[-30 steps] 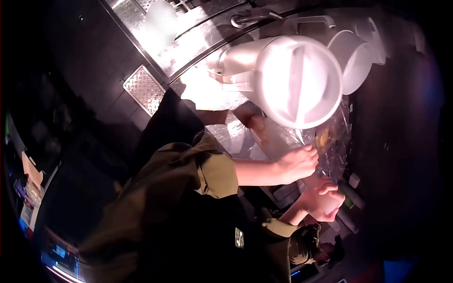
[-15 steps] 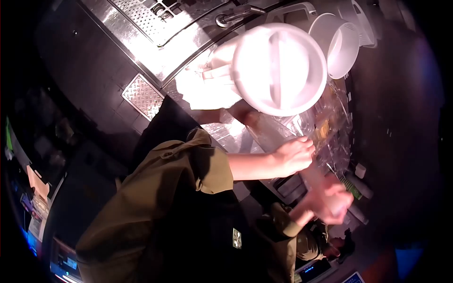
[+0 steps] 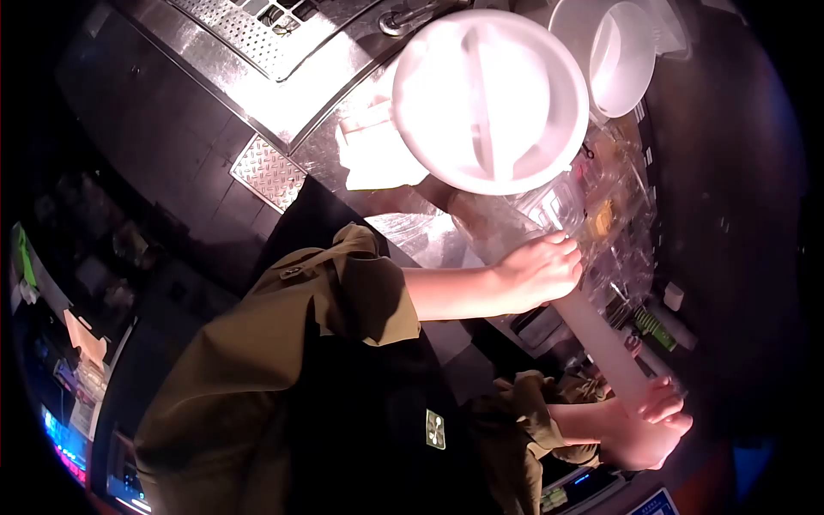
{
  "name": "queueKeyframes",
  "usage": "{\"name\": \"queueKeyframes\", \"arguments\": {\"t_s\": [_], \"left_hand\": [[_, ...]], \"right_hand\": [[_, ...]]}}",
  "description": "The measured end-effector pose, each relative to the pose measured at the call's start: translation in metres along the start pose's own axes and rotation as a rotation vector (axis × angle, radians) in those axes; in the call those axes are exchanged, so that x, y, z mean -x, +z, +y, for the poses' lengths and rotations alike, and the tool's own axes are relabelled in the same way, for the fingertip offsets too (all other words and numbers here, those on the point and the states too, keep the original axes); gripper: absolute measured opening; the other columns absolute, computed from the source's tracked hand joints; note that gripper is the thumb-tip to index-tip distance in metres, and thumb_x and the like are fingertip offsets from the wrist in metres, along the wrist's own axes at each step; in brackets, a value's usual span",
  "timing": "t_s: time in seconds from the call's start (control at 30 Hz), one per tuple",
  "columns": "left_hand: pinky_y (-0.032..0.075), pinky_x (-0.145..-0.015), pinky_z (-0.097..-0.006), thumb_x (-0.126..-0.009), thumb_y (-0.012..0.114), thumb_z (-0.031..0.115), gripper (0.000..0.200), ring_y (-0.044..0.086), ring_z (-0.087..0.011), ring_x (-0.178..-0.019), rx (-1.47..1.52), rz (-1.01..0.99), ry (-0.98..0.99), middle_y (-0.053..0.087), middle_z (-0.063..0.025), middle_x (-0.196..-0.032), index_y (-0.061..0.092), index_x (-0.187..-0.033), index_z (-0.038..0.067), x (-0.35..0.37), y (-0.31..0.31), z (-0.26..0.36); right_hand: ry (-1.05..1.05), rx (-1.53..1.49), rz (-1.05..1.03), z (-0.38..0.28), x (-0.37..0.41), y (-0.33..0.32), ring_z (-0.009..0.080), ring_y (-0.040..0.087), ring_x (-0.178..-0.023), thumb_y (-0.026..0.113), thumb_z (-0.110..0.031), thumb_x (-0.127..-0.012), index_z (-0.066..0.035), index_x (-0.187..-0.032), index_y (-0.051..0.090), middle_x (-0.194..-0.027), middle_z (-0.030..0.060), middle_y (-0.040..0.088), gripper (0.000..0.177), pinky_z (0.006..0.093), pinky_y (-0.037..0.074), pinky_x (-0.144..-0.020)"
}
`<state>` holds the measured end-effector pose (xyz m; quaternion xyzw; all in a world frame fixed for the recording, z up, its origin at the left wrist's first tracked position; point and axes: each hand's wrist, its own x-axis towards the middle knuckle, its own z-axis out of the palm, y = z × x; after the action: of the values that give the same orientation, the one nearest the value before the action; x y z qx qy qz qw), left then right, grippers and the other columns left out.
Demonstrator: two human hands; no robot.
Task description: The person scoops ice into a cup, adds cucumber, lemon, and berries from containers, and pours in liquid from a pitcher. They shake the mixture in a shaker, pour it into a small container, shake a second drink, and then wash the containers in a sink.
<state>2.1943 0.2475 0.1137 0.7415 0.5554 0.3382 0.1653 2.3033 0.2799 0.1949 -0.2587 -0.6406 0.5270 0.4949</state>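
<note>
A long translucent strip point(image 3: 605, 348), apparently plastic, is stretched between my two hands. My left hand point(image 3: 545, 270) is closed around its upper part, and some of the same clear material shows beyond the knuckles. Farther down and to the right, my right hand point(image 3: 648, 421) has its fingers wrapped over the other end. Just above my left hand lies a large round white lid point(image 3: 442, 107) with a raised bar across it. Crumpled clear plastic bags point(image 3: 614, 240) are heaped to the right of my left hand.
A white cloth or paper point(image 3: 382, 159) lies partly under the lid. Translucent tubs point(image 3: 622, 64) stand at top right. A metal counter point(image 3: 322, 64) with a perforated drain plate point(image 3: 245, 39) and a tap point(image 3: 396, 21) is at upper left. Someone in olive clothing partly shows behind my right forearm.
My right hand has moved down and right, away from my left, drawing the strip out longer between them. My left hand has stayed closed in nearly the same place.
</note>
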Motion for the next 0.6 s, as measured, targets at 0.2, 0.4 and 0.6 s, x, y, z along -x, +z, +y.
{"name": "queueKeyframes", "arguments": {"t_s": [0.2,0.4,0.6], "left_hand": [[0.038,-0.094,-0.0325,-0.067,0.064,0.023,0.018,0.048,-0.0222,-0.109,0.007,-0.231,0.021,0.054,-0.0129,-0.116,0.066,-0.073,0.006,-0.001,-0.024,-0.006],[0.038,-0.095,-0.0329,-0.068,0.064,0.023,0.019,0.049,-0.0193,-0.107,-0.113,-0.122,0.045,0.056,-0.0116,-0.109,0.065,-0.07,0.005,-0.002,0.006,0.002],[0.038,-0.089,-0.0294,-0.067,0.064,0.022,0.016,0.049,-0.0183,-0.1,0.035,-0.14,-0.005,0.057,-0.008,-0.099,0.065,-0.07,0.007,-0.001,-0.014,-0.005]], "right_hand": [[0.08,-0.071,-0.019,0.014,0.001,0.016,0.0212,0.039,-0.051,0.034,-0.043,-0.077,-0.001,-0.079,0.046,-0.055,0.0106,0.042,0.044,0.0367,0.036,-0.053],[0.123,-0.081,0.011,-0.005,-0.008,0.006,0.0219,0.043,-0.047,0.035,-0.044,-0.081,-0.002,-0.077,0.047,-0.058,0.0099,0.049,0.043,0.0379,0.04,-0.051],[0.15,-0.178,-0.04,0.015,0.005,0.011,0.0221,0.041,-0.055,0.035,-0.041,-0.078,0.001,-0.079,0.045,-0.059,0.012,0.044,0.043,0.0388,0.036,-0.063]]}}
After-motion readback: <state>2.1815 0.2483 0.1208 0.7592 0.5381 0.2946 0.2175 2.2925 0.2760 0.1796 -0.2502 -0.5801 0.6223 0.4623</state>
